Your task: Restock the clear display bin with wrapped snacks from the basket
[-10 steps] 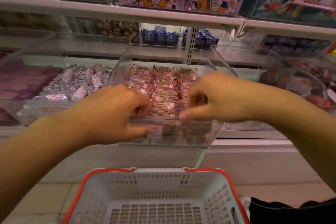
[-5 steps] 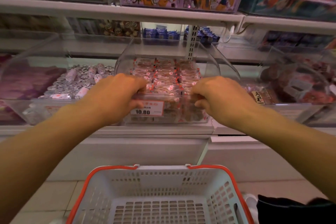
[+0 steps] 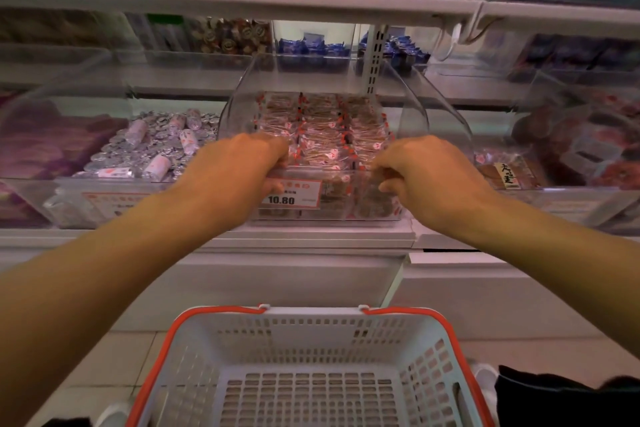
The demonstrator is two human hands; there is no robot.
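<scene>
1 head view looks forward and down, close over the basket [image 3: 311, 350].

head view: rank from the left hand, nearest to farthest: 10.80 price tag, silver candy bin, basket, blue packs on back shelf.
From the left hand:
1. 10.80 price tag, on the bin front, touching the fingers.
2. Silver candy bin, next bin leftward.
3. Blue packs, back shelf, above.
4. Basket, down below by the floor.

the white shelf [image 3: 311, 236] carries the clear display bin [image 3: 408, 107] between neighbouring clear bins [image 3: 69, 191].

Clear bin [image 3: 408, 104] now back on shelf [image 3: 311, 236].
</scene>
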